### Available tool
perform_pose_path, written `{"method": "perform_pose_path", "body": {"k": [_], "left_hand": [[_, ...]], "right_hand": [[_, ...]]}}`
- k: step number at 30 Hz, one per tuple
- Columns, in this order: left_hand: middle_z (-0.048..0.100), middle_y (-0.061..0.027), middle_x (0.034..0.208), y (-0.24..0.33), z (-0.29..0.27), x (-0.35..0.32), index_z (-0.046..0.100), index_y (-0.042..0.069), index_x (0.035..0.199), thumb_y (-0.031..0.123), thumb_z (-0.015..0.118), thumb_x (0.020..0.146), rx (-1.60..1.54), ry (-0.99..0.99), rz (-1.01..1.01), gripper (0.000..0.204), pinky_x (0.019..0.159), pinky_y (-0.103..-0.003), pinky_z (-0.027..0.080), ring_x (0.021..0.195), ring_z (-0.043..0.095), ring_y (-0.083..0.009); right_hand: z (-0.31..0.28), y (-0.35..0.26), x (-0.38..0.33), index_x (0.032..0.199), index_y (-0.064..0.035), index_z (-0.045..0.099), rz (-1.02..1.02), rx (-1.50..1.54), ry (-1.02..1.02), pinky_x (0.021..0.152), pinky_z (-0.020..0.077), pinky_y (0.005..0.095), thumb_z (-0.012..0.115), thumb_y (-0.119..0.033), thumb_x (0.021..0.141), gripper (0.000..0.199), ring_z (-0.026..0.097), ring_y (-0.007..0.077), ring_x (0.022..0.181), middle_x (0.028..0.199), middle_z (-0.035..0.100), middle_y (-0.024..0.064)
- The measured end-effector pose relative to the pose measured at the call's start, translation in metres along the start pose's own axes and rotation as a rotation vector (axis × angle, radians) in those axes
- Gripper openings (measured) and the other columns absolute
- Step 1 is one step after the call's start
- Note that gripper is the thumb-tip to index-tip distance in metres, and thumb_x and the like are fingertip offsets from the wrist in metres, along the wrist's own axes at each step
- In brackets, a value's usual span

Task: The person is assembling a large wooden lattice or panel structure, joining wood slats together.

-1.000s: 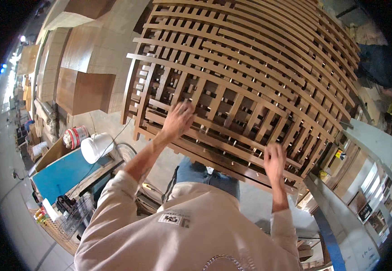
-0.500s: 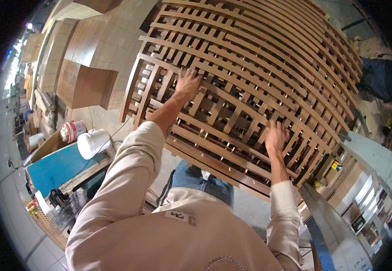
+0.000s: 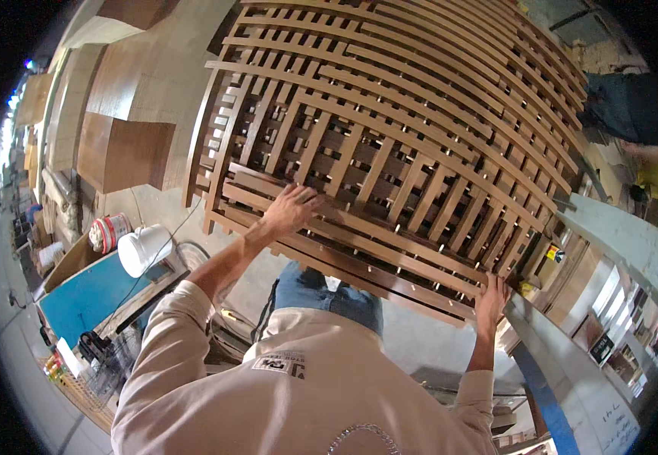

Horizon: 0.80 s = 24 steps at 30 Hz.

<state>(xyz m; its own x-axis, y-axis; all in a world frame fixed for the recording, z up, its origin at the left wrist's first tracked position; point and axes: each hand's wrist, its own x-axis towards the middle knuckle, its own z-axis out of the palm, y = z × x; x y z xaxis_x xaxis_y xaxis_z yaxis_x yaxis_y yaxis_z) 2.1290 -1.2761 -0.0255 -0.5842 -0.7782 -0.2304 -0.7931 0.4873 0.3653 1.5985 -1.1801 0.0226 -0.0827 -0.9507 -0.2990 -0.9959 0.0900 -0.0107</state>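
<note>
A large lattice of brown wooden slats (image 3: 412,155) lies before me, with long slats stacked over crosswise ones and small light pegs sticking out. My left hand (image 3: 293,210) is on a long wooden slat (image 3: 389,225) near the lattice's close edge, its fingers curled over the slat. At the right end of that slat my right hand (image 3: 491,299) grips it, fingertips bent over the wood. The undersides of both hands are hidden.
Wooden boxes (image 3: 128,152) stand at the left. A white bucket (image 3: 143,250) and a red-and-white tub (image 3: 109,232) sit by a blue panel (image 3: 97,288). A pale beam (image 3: 564,371) runs along the right. Another person's dark clothing (image 3: 625,110) shows at the far right.
Both hands have come toward me from farther over the lattice, and the long slat has come nearer with them. The right hand has also shifted right, to the slat's end.
</note>
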Motion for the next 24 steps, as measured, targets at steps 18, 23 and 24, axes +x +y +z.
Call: {"method": "perform_pose_path", "body": {"k": [18,23,24], "left_hand": [[0.060,-0.0145,0.101,0.021,-0.008,0.062,0.059,0.001,0.108,0.034,0.052,0.091,-0.321,-0.037,-0.087,0.038,0.091,-0.042,0.041,0.101,0.055,-0.0316],[0.051,-0.0155,0.122,0.012,0.001,0.104,0.052,0.007,0.122,0.028,0.051,0.091,-0.026,0.101,-0.111,0.037,0.098,-0.046,0.034,0.118,0.044,-0.0316],[0.046,-0.0145,0.127,0.005,-0.002,0.120,0.047,0.008,0.126,0.025,0.052,0.090,0.049,0.172,-0.167,0.040,0.100,-0.047,0.032,0.122,0.039,-0.0312]], "right_hand": [[-0.022,-0.067,0.070,0.113,-0.0055,0.058,0.001,0.297,-0.478,0.099,0.0341,0.0477,0.056,-0.002,0.079,0.035,0.057,0.0299,0.104,0.111,0.060,0.0128],[-0.003,-0.101,0.118,0.120,-0.0043,0.052,-0.132,0.194,-0.033,0.101,0.0341,0.0505,0.052,-0.004,0.083,0.037,0.049,0.0348,0.114,0.125,0.049,0.0175],[0.001,-0.110,0.133,0.124,-0.0051,0.049,-0.158,0.155,0.147,0.101,0.0338,0.0512,0.053,-0.005,0.083,0.041,0.045,0.0359,0.118,0.131,0.044,0.0168]]}}
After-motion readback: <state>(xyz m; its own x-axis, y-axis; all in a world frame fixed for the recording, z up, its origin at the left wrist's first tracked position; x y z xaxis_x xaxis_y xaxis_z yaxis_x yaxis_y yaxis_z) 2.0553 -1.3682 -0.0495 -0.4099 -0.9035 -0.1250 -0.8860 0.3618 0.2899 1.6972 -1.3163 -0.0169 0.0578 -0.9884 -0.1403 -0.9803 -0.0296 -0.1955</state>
